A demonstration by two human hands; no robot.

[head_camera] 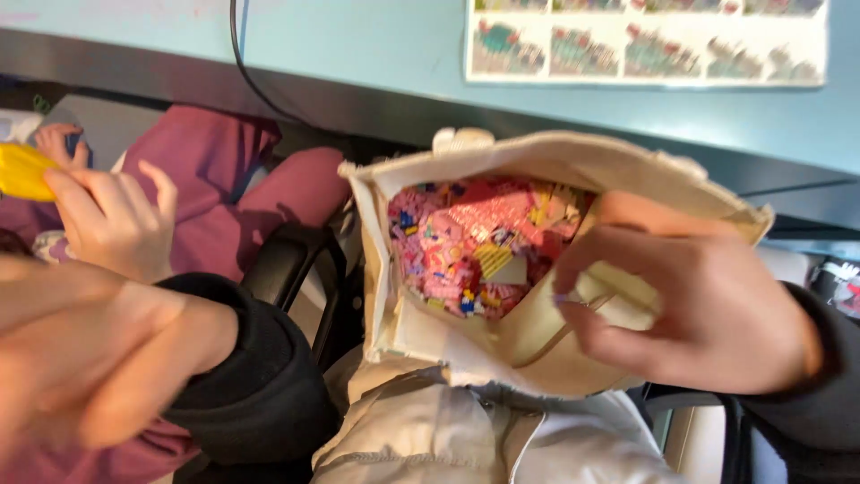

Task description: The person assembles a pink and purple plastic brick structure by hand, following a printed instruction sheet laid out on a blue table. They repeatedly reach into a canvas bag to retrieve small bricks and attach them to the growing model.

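An open cream canvas tote bag point(448, 345) rests on my lap, which is covered in light clothing. Inside lies a heap of small building bricks point(466, 246), mostly pink with some yellow and blue. My right hand point(708, 309), in a dark sleeve, grips the bag's right rim and strap and holds the mouth open. My left hand point(85, 358) is a close blur at the lower left with a black cuff behind it. It points left, away from the bag, and its fingers cannot be made out.
Another person in maroon clothing point(215, 170) sits at my left, their hand point(112, 220) holding a yellow object point(20, 170). A black chair armrest point(291, 264) lies between us. A light blue table point(376, 45) with a printed picture sheet point(645, 40) and a black cable point(240, 54) lies ahead.
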